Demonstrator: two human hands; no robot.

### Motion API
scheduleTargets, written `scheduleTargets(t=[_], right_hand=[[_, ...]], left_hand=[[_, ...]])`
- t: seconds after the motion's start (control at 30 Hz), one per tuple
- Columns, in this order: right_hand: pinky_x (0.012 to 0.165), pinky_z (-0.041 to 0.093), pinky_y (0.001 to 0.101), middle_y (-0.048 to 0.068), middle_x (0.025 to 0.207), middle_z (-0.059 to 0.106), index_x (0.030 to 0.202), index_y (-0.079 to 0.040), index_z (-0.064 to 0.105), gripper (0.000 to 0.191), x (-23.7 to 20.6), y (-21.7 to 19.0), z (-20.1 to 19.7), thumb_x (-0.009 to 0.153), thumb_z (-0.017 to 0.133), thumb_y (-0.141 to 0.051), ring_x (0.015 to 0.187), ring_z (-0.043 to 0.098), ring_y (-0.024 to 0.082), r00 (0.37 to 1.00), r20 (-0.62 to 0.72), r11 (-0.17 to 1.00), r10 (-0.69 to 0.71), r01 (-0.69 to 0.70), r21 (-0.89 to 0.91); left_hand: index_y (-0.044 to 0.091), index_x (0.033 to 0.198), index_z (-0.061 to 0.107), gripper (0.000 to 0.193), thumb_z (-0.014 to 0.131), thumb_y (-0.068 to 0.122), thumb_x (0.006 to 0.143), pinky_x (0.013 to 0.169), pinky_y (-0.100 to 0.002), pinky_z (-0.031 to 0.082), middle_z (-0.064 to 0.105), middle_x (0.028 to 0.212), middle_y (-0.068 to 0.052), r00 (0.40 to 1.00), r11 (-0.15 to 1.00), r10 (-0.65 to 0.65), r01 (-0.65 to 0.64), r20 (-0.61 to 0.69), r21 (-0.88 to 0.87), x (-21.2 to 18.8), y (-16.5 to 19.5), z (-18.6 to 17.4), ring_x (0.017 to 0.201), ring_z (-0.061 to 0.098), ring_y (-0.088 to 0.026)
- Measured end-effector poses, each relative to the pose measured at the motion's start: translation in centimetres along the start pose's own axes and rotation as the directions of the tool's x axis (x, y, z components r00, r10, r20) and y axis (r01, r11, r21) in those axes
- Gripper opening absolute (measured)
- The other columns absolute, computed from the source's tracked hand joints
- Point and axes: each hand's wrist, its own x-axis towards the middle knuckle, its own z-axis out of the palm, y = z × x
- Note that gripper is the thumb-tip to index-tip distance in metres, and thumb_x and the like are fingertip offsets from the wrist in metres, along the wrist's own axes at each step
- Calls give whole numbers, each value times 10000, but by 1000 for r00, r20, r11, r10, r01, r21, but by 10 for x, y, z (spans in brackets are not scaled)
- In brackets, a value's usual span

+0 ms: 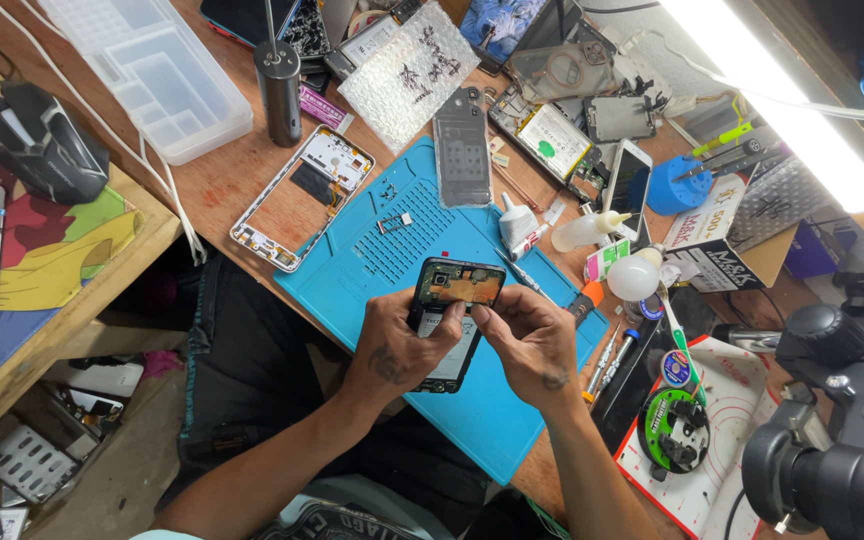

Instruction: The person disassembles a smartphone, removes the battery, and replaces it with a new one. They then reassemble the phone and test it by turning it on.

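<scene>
Black phone (455, 318) with its back off, gripped by left hand (399, 345) above blue mat (392, 250) near the bench's front edge, likely steadied for right hand (530, 340), fingers (482, 313) pinched narrow at its exposed middle; orange-brown inner board showing up top

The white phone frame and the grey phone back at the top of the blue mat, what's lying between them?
In the head view, a small silver tray-like part lies on the blue mat between the white phone frame and the grey phone back; otherwise bare mat and wood.
</scene>
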Motion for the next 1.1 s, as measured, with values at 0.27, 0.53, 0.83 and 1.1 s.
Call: scheduleTargets(t=[0.27, 0.53, 0.83, 1.1], right_hand=[[575, 484, 171, -16, 819, 716, 1005, 0, 715, 92, -1, 0, 3, 954, 717, -77, 705, 609, 5, 999, -30, 993, -18, 15, -116], [611, 496, 168, -24, 850, 703, 1010, 9, 705, 92, -1, 1, 7, 956, 716, -65, 734, 600, 1, 997, -62, 991, -40, 31, -133], [633, 502, 173, -25, 858, 691, 1009, 10, 702, 85, -3, 3, 6, 964, 710, -62, 749, 591, 6, 997, -51, 989, -52, 44, -144], [608, 483, 175, -23, 825, 686, 1000, 11, 713, 85, -2, 2, 6, 961, 716, -65, 721, 574, 8, 997, -66, 986, -28, 17, -164]], left_hand=[[2, 885, 754, 158, 705, 152, 888, 483, -252, 467, 662, 620, 4, 1000, 1000, 23, -23, 1, 13, 1, -3, 0, 559, 582, -34], [-2, 882, 759, 127, 726, 119, 859, 474, -247, 452, 641, 609, 18, 998, 999, 36, -35, -42, 34, 3, -5, 5, 577, 542, -6], [-2, 827, 737, 133, 736, 129, 856, 465, -249, 455, 640, 593, 29, 999, 999, 31, -30, -35, 25, 1, -8, 5, 555, 563, -10], [-1, 843, 741, 143, 728, 139, 867, 471, -250, 447, 635, 599, 21, 1000, 1000, 15, -15, -28, -2, 1, -6, 6, 567, 548, -14]])
